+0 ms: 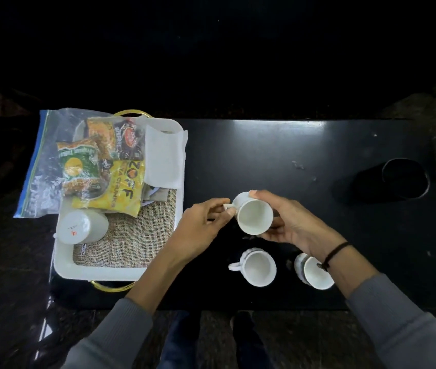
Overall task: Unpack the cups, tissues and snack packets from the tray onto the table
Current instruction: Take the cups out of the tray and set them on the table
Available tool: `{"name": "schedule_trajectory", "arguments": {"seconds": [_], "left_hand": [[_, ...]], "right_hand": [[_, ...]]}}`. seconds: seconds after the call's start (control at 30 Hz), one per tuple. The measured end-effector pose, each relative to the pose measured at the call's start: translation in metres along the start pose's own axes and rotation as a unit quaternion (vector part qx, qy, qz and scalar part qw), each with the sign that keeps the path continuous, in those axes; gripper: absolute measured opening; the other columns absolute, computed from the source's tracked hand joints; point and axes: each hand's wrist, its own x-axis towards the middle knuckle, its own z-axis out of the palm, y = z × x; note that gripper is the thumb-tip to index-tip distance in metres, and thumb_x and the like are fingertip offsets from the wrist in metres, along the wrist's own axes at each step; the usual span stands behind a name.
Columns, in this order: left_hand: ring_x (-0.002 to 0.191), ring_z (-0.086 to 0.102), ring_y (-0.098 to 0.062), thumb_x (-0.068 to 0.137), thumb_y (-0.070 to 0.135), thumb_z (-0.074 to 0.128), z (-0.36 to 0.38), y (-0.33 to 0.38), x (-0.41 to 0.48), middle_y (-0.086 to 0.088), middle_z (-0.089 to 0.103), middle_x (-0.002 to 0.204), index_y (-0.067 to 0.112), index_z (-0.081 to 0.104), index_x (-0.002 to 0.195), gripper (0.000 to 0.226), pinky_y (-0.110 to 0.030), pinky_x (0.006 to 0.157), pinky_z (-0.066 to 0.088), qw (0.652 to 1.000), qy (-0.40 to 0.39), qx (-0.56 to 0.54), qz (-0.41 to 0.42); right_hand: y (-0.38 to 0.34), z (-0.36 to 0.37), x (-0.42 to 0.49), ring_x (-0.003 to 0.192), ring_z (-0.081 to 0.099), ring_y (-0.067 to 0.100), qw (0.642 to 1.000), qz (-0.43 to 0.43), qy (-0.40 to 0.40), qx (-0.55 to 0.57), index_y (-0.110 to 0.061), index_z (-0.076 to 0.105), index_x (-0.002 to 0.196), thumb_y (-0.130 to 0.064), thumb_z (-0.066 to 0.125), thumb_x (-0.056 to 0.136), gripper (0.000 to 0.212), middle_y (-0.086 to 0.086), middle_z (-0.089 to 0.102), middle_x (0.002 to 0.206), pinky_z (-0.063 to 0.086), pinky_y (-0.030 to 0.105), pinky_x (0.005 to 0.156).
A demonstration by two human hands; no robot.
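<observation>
- The black table (304,155) carries everything; I place the rest by the white tray (99,272) at its left end, which has gold loop handles at its near and far sides.
- A clear zip bag (44,166) with a blue seal strip lies over the tray's far-left part and hangs past its left rim. Inside it are the snack packets — a yellow soya chunks packet (123,187), a green-and-orange packet (78,166) and a dark packet (129,139).
- A burlap liner (137,235) covers the tray's floor, bare in the near-right part.
- White tissues (163,158) lie folded at the tray's far-right corner, draped over the rim.
- A black cup-shaped container (397,179) lies well right of the tray, near the table's other end.
- One white cup (81,227) lies on its side in the tray's near-left corner, base toward me.
- My right hand (291,222) wraps around the body of a white teacup (255,217) just right of the tray, fingers curled on it.
- My left hand (200,225) pinches that teacup's handle between thumb and fingertips, right beside the tray's right rim.
- Two more teacups sit on the table right of the tray, nearer to me: one (258,267) upright, one (312,270) partly hidden under my right wrist.
</observation>
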Motion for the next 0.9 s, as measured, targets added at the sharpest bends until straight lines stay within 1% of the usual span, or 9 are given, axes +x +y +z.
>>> {"name": "schedule_trajectory", "arguments": {"seconds": [0.17, 0.27, 0.37, 0.6, 0.63, 0.7, 0.73, 0.77, 0.9], "left_hand": [[0.101, 0.073, -0.016, 0.099, 0.036, 0.063, 0.015, -0.013, 0.009, -0.003, 0.078, 0.099, 0.016, 0.072, 0.116, 0.028, -0.043, 0.100, 0.055, 1.000, -0.005, -0.010, -0.016], [0.099, 0.074, -0.018, 0.099, 0.036, 0.064, 0.021, -0.019, 0.013, -0.004, 0.078, 0.098, 0.026, 0.072, 0.106, 0.015, -0.043, 0.099, 0.056, 0.999, -0.011, -0.018, -0.026], [0.099, 0.074, -0.017, 0.098, 0.036, 0.064, 0.024, -0.025, 0.015, -0.005, 0.078, 0.100, 0.035, 0.070, 0.099, 0.006, -0.043, 0.099, 0.057, 0.999, -0.011, -0.037, -0.031], [0.099, 0.075, -0.013, 0.098, 0.041, 0.062, 0.025, -0.034, 0.015, -0.002, 0.078, 0.103, 0.028, 0.071, 0.107, 0.018, -0.040, 0.098, 0.058, 0.997, -0.017, -0.061, -0.048], [0.099, 0.074, -0.012, 0.098, 0.042, 0.061, 0.025, -0.034, 0.015, -0.002, 0.078, 0.103, 0.028, 0.070, 0.108, 0.019, -0.040, 0.098, 0.058, 0.997, -0.017, -0.055, -0.048], [0.099, 0.074, -0.012, 0.099, 0.043, 0.059, 0.025, -0.032, 0.015, 0.000, 0.077, 0.103, 0.029, 0.069, 0.111, 0.020, -0.040, 0.098, 0.057, 0.998, -0.016, -0.036, -0.052], [0.098, 0.074, -0.012, 0.100, 0.043, 0.058, 0.025, -0.030, 0.014, 0.001, 0.077, 0.103, 0.028, 0.069, 0.113, 0.022, -0.040, 0.098, 0.057, 0.998, -0.011, -0.026, -0.056], [0.097, 0.073, -0.012, 0.101, 0.043, 0.056, 0.026, -0.027, 0.013, 0.001, 0.076, 0.103, 0.026, 0.069, 0.115, 0.026, -0.040, 0.098, 0.057, 0.998, -0.005, -0.016, -0.060], [0.097, 0.070, -0.014, 0.103, 0.045, 0.049, 0.022, -0.015, 0.005, -0.001, 0.074, 0.106, 0.016, 0.068, 0.123, 0.040, -0.035, 0.096, 0.056, 0.996, 0.030, 0.050, -0.061]], "right_hand": [[0.005, -0.001, 0.015, 0.058, 0.073, 0.020, 0.997, 0.050, 0.031, -0.046, -0.020, 0.074, 0.101, -0.069, 0.071, 0.074, 0.056, 0.007, 0.077, 0.072, 0.056, 0.024, 0.054], [0.007, -0.003, 0.018, 0.061, 0.076, 0.019, 0.994, 0.055, 0.036, -0.089, -0.015, 0.072, 0.105, -0.073, 0.063, 0.079, 0.064, 0.011, 0.080, 0.077, 0.055, 0.022, 0.051], [0.008, -0.002, 0.018, 0.054, 0.073, 0.015, 0.990, 0.050, 0.040, -0.129, -0.012, 0.071, 0.103, -0.075, 0.056, 0.082, 0.068, 0.012, 0.079, 0.072, 0.053, 0.020, 0.046], [0.010, 0.000, 0.019, 0.039, 0.062, 0.008, 0.972, 0.014, 0.078, -0.221, -0.013, 0.071, 0.091, -0.081, 0.045, 0.084, 0.073, 0.000, 0.071, 0.053, 0.051, 0.021, 0.045], [0.010, 0.000, 0.019, 0.044, 0.063, 0.011, 0.961, 0.002, 0.095, -0.258, -0.014, 0.069, 0.085, -0.085, 0.042, 0.082, 0.076, 0.000, 0.070, 0.055, 0.052, 0.024, 0.049], [0.008, 0.000, 0.018, 0.071, 0.069, 0.022, 0.930, -0.021, 0.129, -0.344, -0.016, 0.066, 0.081, -0.090, 0.035, 0.078, 0.081, 0.005, 0.073, 0.077, 0.059, 0.038, 0.075], [0.006, 0.000, 0.016, 0.084, 0.069, 0.028, 0.915, -0.031, 0.147, -0.375, -0.017, 0.065, 0.080, -0.090, 0.034, 0.078, 0.079, 0.007, 0.073, 0.088, 0.057, 0.044, 0.086], [0.004, 0.001, 0.014, 0.090, 0.068, 0.030, 0.903, -0.042, 0.163, -0.395, -0.019, 0.064, 0.078, -0.088, 0.036, 0.080, 0.075, 0.007, 0.072, 0.093, 0.055, 0.046, 0.090], [-0.007, 0.010, 0.004, 0.090, 0.066, 0.029, 0.866, -0.104, 0.216, -0.440, -0.023, 0.061, 0.082, -0.074, 0.049, 0.087, 0.053, 0.001, 0.069, 0.092, 0.049, 0.039, 0.075]]}}
